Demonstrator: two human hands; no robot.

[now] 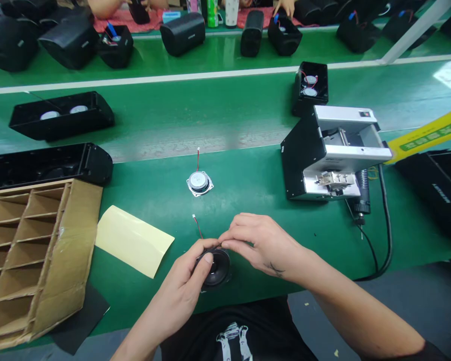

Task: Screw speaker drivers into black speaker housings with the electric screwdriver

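A round black speaker driver [218,271] is held face up near the front edge of the green bench. My left hand [190,276] grips its left side, thumb on the cone. Fingers of my right hand [253,240] are pinched together at the driver's upper rim; whatever is between them is too small to make out. A red lead with a white plug [196,222] sticks out behind my left fingers. Farther back, a second speaker driver [199,182] lies magnet side up, its red lead pointing away.
A divided cardboard box [69,250] and a yellow sheet [133,239] lie left. Black speaker housings [108,118] stand behind. To the right is a silver and black machine [304,165] with a cable [387,225]. Another person's hands [285,7] show across the bench.
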